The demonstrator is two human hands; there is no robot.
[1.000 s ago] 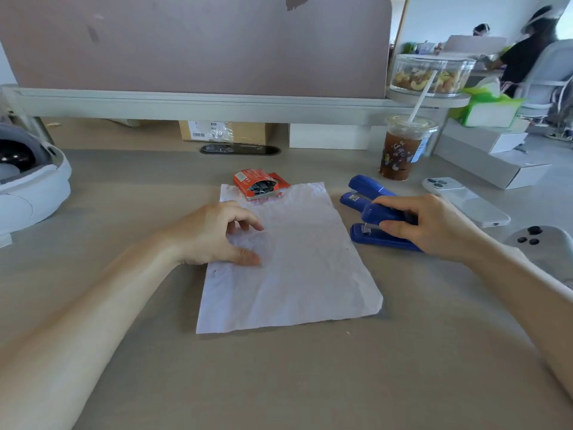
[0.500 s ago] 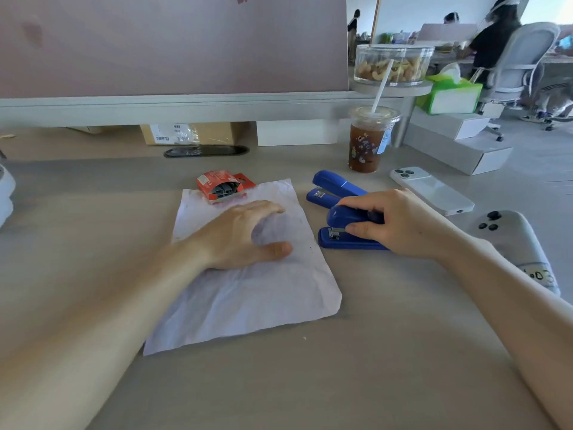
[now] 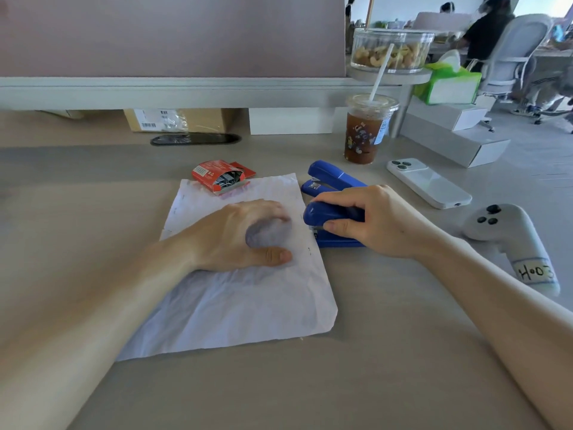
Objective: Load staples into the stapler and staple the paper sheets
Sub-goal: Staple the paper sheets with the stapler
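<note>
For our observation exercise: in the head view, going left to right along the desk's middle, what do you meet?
Left hand → right hand → phone → controller

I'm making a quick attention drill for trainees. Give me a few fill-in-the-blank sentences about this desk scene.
1. The right hand grips a stapler coloured ____.
2. The left hand presses flat on the ____.
3. The red staple box lies at the paper's ____ edge.
4. The iced drink cup has a white ____ through its lid.

Missing words: blue; paper; far; straw
</note>
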